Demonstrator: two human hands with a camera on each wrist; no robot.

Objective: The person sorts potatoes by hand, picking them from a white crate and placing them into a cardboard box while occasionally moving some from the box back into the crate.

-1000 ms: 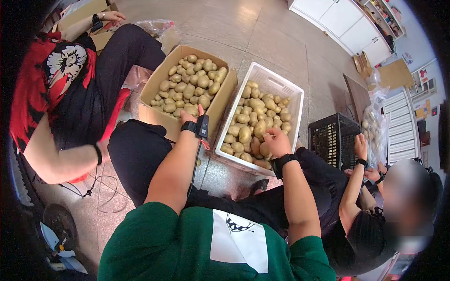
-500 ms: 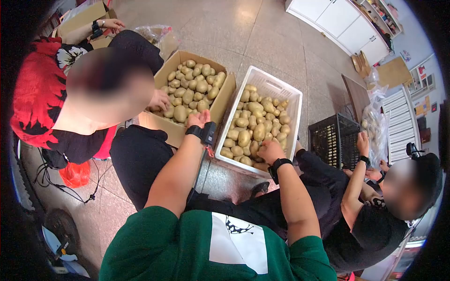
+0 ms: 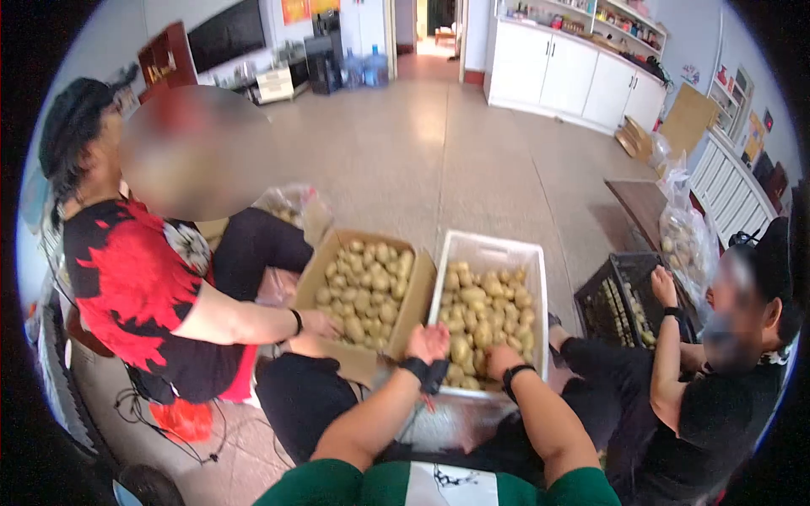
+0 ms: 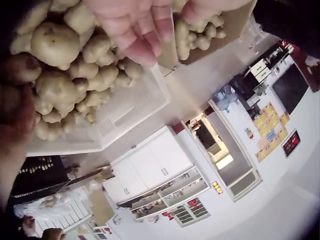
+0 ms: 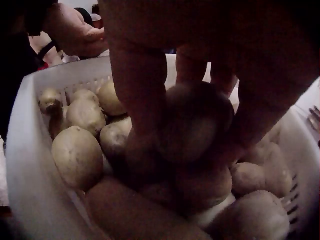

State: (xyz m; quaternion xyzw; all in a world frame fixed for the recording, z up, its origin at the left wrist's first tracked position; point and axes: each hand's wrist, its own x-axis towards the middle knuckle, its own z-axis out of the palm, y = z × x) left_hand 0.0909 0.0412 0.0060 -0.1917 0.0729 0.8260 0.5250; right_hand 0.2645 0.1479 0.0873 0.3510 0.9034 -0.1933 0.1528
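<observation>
The left hand (image 3: 429, 341) is best held clear near the left rim of the white crate (image 3: 491, 246), fingers loosely extended, nothing gripped. To its right, a gentle, even grip is best applied to the potato (image 5: 192, 125) inside the crate, held in the curled fingers of the downward-angled right hand (image 3: 504, 361).

likely a home, tiled floor (image 3: 388, 152), doorway (image 3: 429, 61) at back, water jugs (image 3: 374, 71) just left of doorway, TV (image 3: 226, 39) further left of it, white cabinets (image 3: 567, 72) to its right
</observation>
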